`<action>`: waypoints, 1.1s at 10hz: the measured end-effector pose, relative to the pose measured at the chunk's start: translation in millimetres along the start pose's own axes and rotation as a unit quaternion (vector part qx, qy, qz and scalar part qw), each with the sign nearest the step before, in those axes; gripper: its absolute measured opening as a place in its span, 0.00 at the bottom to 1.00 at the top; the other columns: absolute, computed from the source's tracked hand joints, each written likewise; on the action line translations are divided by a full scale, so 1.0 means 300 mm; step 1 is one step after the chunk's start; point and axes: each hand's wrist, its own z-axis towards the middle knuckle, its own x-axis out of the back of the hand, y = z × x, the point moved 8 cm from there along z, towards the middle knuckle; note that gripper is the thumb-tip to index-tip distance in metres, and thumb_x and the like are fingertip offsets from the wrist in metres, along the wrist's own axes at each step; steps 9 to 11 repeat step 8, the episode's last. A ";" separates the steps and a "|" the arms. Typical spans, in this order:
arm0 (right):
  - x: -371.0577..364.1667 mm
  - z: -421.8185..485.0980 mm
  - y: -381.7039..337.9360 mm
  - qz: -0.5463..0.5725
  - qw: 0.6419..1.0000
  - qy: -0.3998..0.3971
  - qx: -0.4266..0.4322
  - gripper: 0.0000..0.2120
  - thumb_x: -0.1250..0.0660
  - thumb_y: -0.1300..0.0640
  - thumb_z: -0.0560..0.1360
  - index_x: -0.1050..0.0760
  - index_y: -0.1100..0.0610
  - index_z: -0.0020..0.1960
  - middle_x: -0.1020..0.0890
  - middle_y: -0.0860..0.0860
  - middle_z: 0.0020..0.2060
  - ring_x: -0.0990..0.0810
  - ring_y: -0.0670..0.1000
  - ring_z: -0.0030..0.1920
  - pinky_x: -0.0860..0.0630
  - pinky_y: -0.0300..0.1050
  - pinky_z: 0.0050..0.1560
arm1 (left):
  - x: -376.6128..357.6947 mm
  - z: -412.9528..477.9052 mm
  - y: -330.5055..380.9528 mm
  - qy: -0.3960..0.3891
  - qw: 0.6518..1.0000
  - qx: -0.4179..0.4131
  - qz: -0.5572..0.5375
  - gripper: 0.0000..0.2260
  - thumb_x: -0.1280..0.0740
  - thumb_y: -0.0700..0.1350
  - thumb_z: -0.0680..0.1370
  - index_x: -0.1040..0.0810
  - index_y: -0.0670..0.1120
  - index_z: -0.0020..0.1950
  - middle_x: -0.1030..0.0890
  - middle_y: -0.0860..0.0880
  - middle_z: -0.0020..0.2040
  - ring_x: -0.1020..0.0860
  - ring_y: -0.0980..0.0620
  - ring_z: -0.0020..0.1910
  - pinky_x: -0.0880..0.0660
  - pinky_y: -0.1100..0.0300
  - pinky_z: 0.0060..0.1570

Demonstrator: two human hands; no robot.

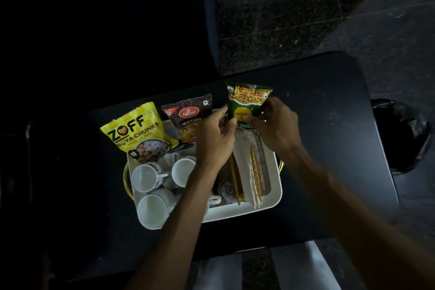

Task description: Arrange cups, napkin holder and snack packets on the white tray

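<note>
The white tray [277, 195] lies on a black table. A green snack packet [247, 101] stands upright at the tray's far right edge, gripped by both my left hand [215, 134] and my right hand [277, 125]. To its left lean a dark red mixture packet [188, 110] and a yellow soya chunks packet [138, 129]. Three white cups [147, 176] show in the tray's left half, the nearest [153, 209] by the front rim, another [182, 170] beside my left forearm. The napkin holder [251, 172], gold-edged with white napkins, lies in the right half, partly hidden by my left arm.
The black table [329, 125] extends right and in front of the tray. A dark bin with a black liner [404, 136] stands on the floor at the right. Speckled grey floor [306, 19] lies beyond the table. A burlap mat [261, 146] lines the tray under the holder.
</note>
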 end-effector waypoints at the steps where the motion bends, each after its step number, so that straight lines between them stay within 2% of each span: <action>1: -0.026 0.002 0.018 -0.013 1.000 0.001 -0.016 0.20 0.22 0.55 0.70 0.23 0.60 0.59 0.20 0.45 0.44 0.25 0.31 0.37 0.34 0.17 0.33 | -0.028 0.014 -0.036 -0.034 0.999 0.026 0.000 0.21 0.34 0.43 0.83 0.29 0.42 0.76 0.23 0.45 0.71 0.24 0.50 0.70 0.28 0.62 0.64; 2: -0.034 -0.001 0.023 -0.036 0.999 -0.006 -0.013 0.20 0.23 0.55 0.71 0.22 0.60 0.60 0.20 0.46 0.46 0.26 0.33 0.39 0.33 0.18 0.35 | -0.043 0.020 -0.054 -0.055 0.998 0.037 -0.011 0.19 0.36 0.44 0.83 0.28 0.43 0.75 0.21 0.46 0.70 0.23 0.50 0.69 0.25 0.50 0.68; 3: -0.032 -0.003 0.019 -0.051 0.999 -0.004 -0.006 0.19 0.24 0.55 0.71 0.21 0.61 0.59 0.20 0.46 0.45 0.26 0.33 0.38 0.33 0.18 0.36 | -0.047 0.024 -0.064 -0.062 0.997 0.048 -0.018 0.20 0.36 0.45 0.83 0.28 0.43 0.75 0.21 0.45 0.70 0.23 0.49 0.69 0.25 0.53 0.67; 4: -0.025 -0.002 0.014 -0.048 0.999 0.005 -0.007 0.20 0.24 0.56 0.71 0.22 0.61 0.60 0.19 0.46 0.46 0.26 0.32 0.38 0.33 0.17 0.35 | -0.048 0.026 -0.064 -0.062 0.997 0.046 -0.013 0.21 0.36 0.45 0.83 0.30 0.43 0.76 0.22 0.44 0.70 0.23 0.48 0.69 0.28 0.62 0.60; 5: -0.008 -0.005 0.011 -0.054 0.998 0.010 -0.014 0.21 0.24 0.58 0.71 0.23 0.61 0.61 0.17 0.50 0.49 0.21 0.39 0.42 0.31 0.20 0.36 | -0.046 0.021 -0.050 -0.064 0.997 0.030 -0.016 0.22 0.36 0.44 0.83 0.32 0.43 0.77 0.22 0.44 0.70 0.23 0.48 0.69 0.26 0.59 0.62; 6: 0.028 -0.028 -0.005 -0.063 0.997 0.035 -0.007 0.19 0.26 0.59 0.73 0.25 0.61 0.63 0.18 0.53 0.53 0.19 0.48 0.51 0.25 0.30 0.45 | -0.025 -0.002 -0.018 -0.048 0.999 -0.004 0.002 0.23 0.37 0.43 0.84 0.35 0.42 0.78 0.22 0.41 0.69 0.22 0.47 0.67 0.23 0.55 0.63; 7: 0.058 -0.074 -0.100 -0.167 0.979 0.062 0.098 0.13 0.34 0.60 0.78 0.25 0.58 0.62 0.21 0.54 0.55 0.24 0.51 0.55 0.25 0.42 0.48 | 0.041 -0.050 0.061 0.035 0.992 -0.106 0.055 0.20 0.38 0.42 0.84 0.31 0.42 0.76 0.19 0.43 0.67 0.20 0.48 0.64 0.24 0.60 0.61; 8: 0.045 -0.129 -0.199 -0.273 0.937 0.082 0.203 0.18 0.35 0.59 0.79 0.28 0.60 0.68 0.25 0.56 0.65 0.31 0.56 0.70 0.24 0.51 0.63 | 0.095 -0.090 0.134 0.109 0.964 -0.204 0.134 0.19 0.37 0.42 0.83 0.29 0.40 0.75 0.23 0.42 0.71 0.24 0.45 0.71 0.28 0.59 0.68; 11: 0.045 -0.129 -0.199 -0.273 0.937 0.082 0.203 0.18 0.35 0.59 0.79 0.28 0.60 0.68 0.25 0.56 0.65 0.31 0.56 0.70 0.24 0.51 0.63 | 0.095 -0.090 0.134 0.109 0.964 -0.204 0.134 0.19 0.37 0.42 0.83 0.29 0.40 0.75 0.23 0.42 0.71 0.24 0.45 0.71 0.28 0.59 0.68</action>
